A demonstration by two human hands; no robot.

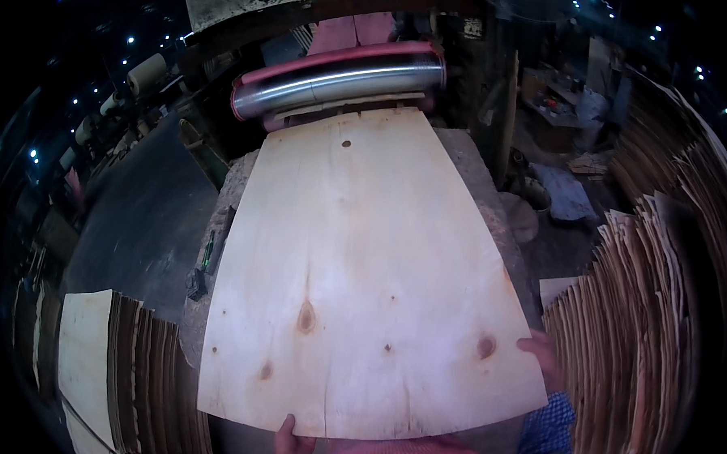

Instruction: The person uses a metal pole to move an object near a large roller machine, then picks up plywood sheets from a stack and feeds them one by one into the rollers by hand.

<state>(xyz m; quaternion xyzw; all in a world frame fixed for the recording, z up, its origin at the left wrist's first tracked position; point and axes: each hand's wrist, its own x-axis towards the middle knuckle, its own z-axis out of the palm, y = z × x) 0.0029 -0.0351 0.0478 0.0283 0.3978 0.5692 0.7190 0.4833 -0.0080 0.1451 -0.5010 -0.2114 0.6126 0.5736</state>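
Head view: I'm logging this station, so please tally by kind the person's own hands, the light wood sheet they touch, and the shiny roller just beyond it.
Hands: 2 (left hand, right hand)
Knotty wood sheet: 1
Shiny metal roller: 1
Total: 4

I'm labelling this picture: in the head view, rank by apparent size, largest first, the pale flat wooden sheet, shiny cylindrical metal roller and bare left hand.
1. Pale flat wooden sheet
2. Shiny cylindrical metal roller
3. Bare left hand

Sheet (pixel 362 251) before roller (pixel 337 81), stack (pixel 150 372) left, stack (pixel 618 344) right
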